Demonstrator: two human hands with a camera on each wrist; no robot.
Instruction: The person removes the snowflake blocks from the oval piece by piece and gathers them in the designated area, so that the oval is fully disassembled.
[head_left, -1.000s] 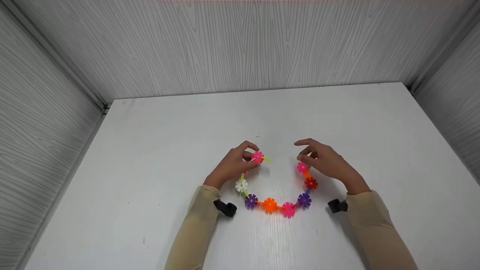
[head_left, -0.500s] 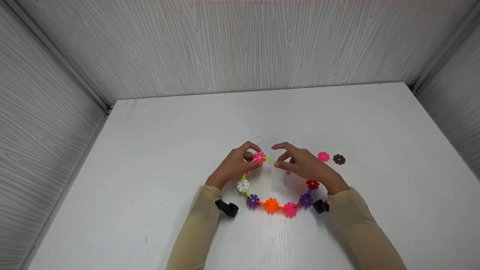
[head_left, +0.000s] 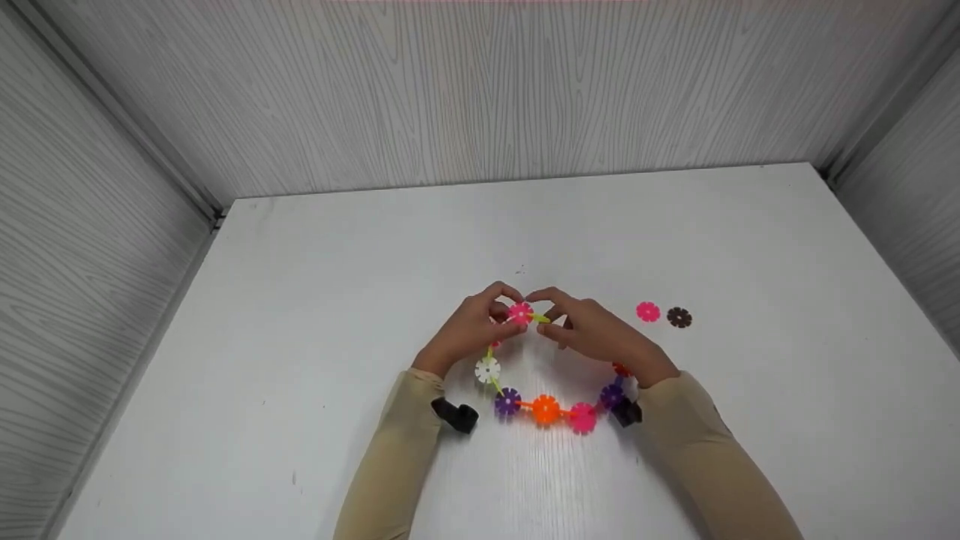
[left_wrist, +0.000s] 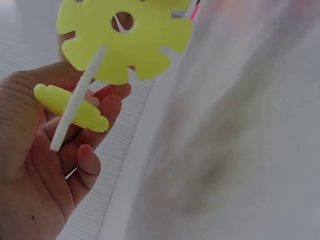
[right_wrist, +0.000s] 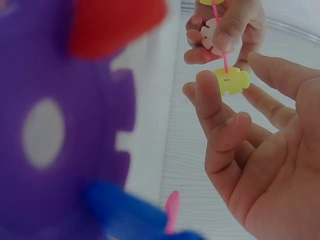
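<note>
In the head view my left hand point(head_left: 466, 335) pinches a pink snowflake building disc point(head_left: 520, 313) between thumb and fingers. This disc belongs to a curved chain of slotted discs. A yellow disc point(head_left: 539, 318), seen nearly edge-on, is joined to its right side. My right hand point(head_left: 598, 328) has its thumb and a finger on that yellow disc's edge, as the right wrist view shows the yellow disc point(right_wrist: 232, 81) between its fingertips. Below lie a white disc point(head_left: 487, 370), a purple disc point(head_left: 508, 402), an orange disc point(head_left: 545, 409) and another pink disc point(head_left: 582, 417). My right hand hides the chain's right end.
A loose pink disc point(head_left: 648, 312) and a brown disc point(head_left: 679, 317) lie to the right of my right hand on the white table point(head_left: 360, 285). Grey wood-grain panels point(head_left: 487, 97) stand at the back and sides. Each wrist wears a black mount point(head_left: 454, 415).
My right hand has moved left from the chain's right end to the yellow disc, uncovering the loose pink and brown discs. My left hand has stayed nearly still with its pink disc.
</note>
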